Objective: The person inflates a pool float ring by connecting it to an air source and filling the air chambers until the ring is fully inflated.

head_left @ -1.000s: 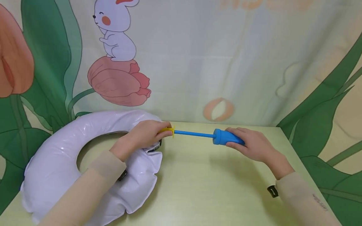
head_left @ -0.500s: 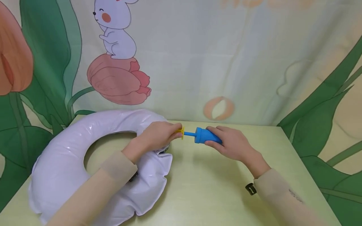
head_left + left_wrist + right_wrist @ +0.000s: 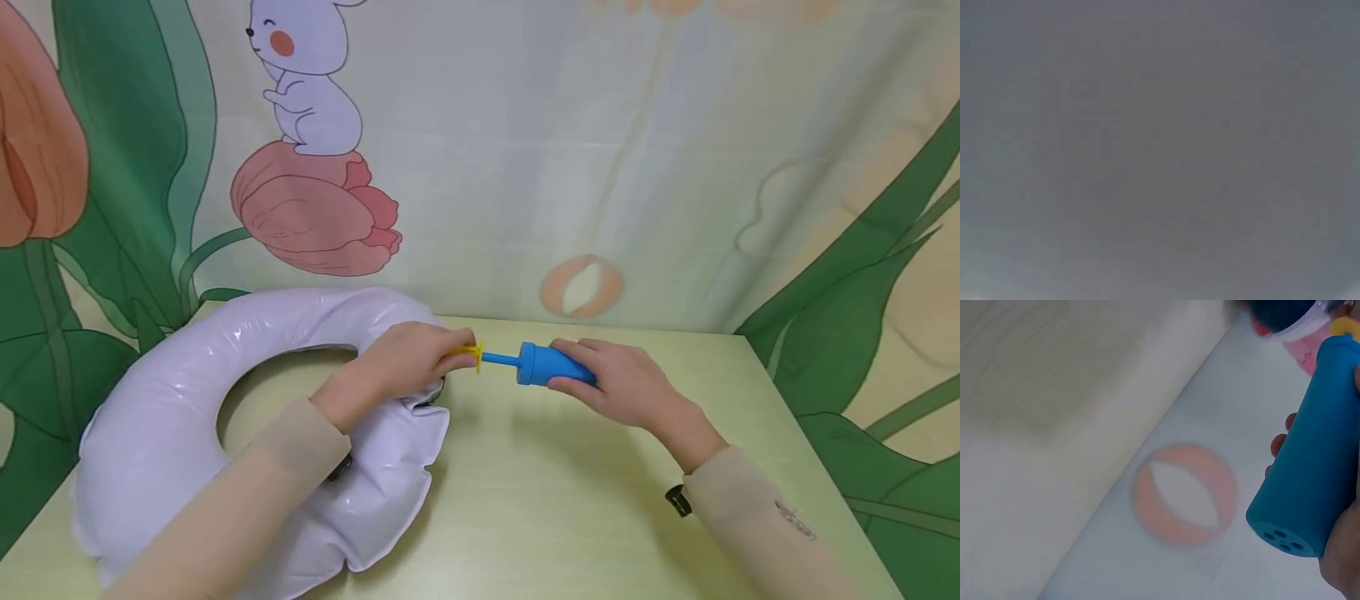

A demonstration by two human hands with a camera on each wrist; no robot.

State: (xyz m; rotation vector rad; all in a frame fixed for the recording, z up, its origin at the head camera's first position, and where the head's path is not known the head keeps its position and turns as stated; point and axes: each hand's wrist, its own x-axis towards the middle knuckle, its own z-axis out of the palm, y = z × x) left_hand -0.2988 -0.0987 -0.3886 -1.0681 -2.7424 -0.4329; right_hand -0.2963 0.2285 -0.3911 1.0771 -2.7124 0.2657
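Note:
Both hands work on a blue hand pump [image 3: 553, 365], held sideways above the table. My right hand [image 3: 626, 385] grips its barrel; the right wrist view shows the fingers wrapped around the barrel [image 3: 1307, 456], whose end has several small holes. From the other end a thin blue rod [image 3: 501, 359] runs left to a yellow flanged nozzle [image 3: 478, 356]. My left hand [image 3: 405, 360] pinches that nozzle between thumb and fingers, over the right rim of a white, partly wrinkled inflatable ring [image 3: 157, 417]. The left wrist view is only grey blur.
The ring lies across the left half of a pale green table [image 3: 517, 508]. Behind stands a printed fabric backdrop [image 3: 480, 167] with a rabbit and tulips. A black clip-like piece [image 3: 678, 500] sits by the right sleeve, its shadow on the table.
My right hand and the pump barrel moved left, and the exposed rod became much shorter, then slightly longer again. The left hand and ring shifted right, then slightly back left.

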